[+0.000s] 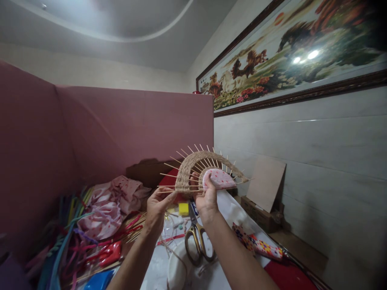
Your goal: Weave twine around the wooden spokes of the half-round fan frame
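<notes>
Held up above the table is a woven fan (185, 174) of twisted tan cord on thin wooden sticks, whose tips stick out past the woven arc. A half-round piece of pink spotted fabric (220, 179) covers its inner part. My right hand (208, 197) grips the fan's base, thumb on the fabric and fingers behind the sticks. At the lower left corner, my left hand (160, 203) pinches the end of the outer stick beside the weave. Below the hands, scissors (198, 241) with gold-coloured handles lie on the table near a white round object (177, 266).
Crumpled pink fabric (102, 213), colourful strips and a red packet (109, 253) pile up at the left. A yellow block (183, 208) sits beyond the scissors. A flower-patterned item (266, 247) lies at the right, near a leaning board (266, 183) by the wall.
</notes>
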A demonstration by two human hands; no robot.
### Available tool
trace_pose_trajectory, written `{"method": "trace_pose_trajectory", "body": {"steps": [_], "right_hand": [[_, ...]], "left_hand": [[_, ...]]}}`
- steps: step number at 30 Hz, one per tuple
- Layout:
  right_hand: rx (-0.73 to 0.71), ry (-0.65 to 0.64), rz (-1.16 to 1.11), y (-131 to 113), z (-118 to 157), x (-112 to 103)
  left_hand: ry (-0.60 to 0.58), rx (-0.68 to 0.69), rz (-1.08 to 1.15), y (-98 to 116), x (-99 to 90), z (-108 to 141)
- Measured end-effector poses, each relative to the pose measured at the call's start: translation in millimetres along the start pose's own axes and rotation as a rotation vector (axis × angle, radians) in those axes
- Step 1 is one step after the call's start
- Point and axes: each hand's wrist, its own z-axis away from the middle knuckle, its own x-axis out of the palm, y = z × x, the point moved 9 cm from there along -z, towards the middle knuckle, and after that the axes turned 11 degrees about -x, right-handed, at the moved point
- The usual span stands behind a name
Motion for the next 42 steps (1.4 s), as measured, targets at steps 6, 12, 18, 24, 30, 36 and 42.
{"method": "trace_pose_trajectory", "body": {"steps": [6, 12, 18, 24, 30, 36, 42], "right_hand": [[-0.003, 0.016, -0.013, 1.7, -1.4, -1.7], [-0.001, 0.010, 0.008, 0.8, -4.1, -4.0], [-0.005, 0.012, 0.017, -2.3, -1.8, -2.4], [-0.016, 0.007, -0.007, -3.0, -1.6, -0.8], [-0.002, 0.027, -0.009, -1.2, -0.6, -1.7], [0.005, 0.051, -0.027, 2.1, 0.2, -4.0], [-0.014, 0.030, -0.012, 1.7, -1.5, -3.3]], "left_hand": [[0.017, -0.022, 0.016, -0.6, -0.7, -1.3], [-0.054, -0.032, 0.004, 1.2, 1.7, 0.2], [-0.080, -0.039, 0.025, -1.6, 1.4, -0.9], [-0.087, -0.051, 0.058, -5.4, 1.1, -3.7], [-0.074, -0.081, 0.073, -6.5, 0.1, -3.4], [-0.028, -0.112, 0.053, -8.0, -2.3, -3.6], [-0.039, -0.105, 0.015, -7.9, 0.5, -3.5]]}}
